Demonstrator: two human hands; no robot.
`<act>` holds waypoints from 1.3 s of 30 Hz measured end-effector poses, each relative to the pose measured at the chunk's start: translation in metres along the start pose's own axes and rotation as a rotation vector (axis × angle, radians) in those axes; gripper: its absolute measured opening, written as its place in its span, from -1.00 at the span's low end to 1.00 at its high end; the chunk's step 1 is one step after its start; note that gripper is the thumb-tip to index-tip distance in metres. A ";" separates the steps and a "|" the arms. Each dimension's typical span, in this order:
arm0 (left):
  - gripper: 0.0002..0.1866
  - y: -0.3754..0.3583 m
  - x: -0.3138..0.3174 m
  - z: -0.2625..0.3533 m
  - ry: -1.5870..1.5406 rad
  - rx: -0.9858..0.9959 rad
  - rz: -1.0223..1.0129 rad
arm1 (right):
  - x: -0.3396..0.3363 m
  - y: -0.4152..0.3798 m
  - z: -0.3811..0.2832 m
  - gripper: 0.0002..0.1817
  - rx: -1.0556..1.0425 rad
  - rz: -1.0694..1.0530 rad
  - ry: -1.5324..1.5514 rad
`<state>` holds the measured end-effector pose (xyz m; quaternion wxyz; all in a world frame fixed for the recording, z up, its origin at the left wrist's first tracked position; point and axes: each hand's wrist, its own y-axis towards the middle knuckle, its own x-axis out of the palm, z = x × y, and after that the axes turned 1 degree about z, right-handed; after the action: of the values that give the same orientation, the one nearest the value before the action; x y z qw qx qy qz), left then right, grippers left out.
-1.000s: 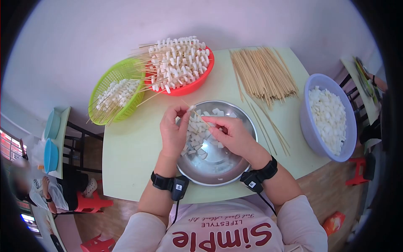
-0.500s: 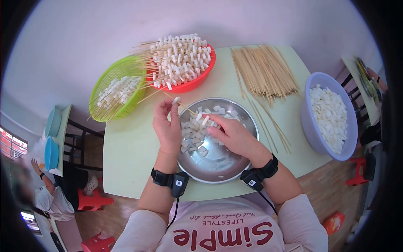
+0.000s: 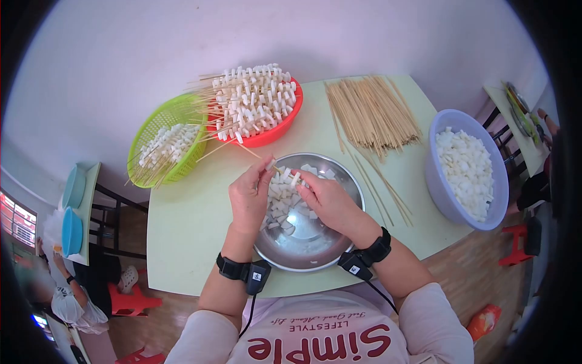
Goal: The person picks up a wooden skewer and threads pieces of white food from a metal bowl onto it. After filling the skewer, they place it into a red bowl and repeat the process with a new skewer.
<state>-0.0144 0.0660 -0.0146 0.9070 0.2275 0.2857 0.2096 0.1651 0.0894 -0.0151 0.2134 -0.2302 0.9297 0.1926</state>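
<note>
My left hand (image 3: 248, 195) is closed, thumb and fingers pinched around a thin bamboo skewer (image 3: 250, 151) that slants down to the right. A white chunk of food (image 3: 271, 164) sits by its fingertips, on the skewer. Close beside it, my right hand (image 3: 327, 197) pinches another white chunk (image 3: 295, 179) near the skewer's lower end; its fingers partly hide that end. Both hands are over a round steel basin (image 3: 303, 258), where loose white chunks (image 3: 279, 205) lie towards the far side.
A red basket (image 3: 267, 139) and a green basket (image 3: 195, 159) hold loaded skewers. Bare skewers (image 3: 373, 115) lie at the back right of the table (image 3: 200, 242). A lavender tub (image 3: 439, 185) of white chunks stands at the right. Another person (image 3: 71, 297) sits at far left.
My left hand has moved closer to my right, and the chunk at its fingertips has come nearer the other chunk. The whole view has shifted slightly.
</note>
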 end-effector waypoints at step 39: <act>-0.86 0.047 0.066 0.005 0.637 0.480 -0.765 | -0.014 0.016 0.028 -0.75 0.153 0.545 1.064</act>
<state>0.0265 0.1359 -0.0139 0.7098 0.2332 0.6481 -0.1473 0.1767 0.1207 -0.0278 -0.3221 -0.0326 0.9456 0.0315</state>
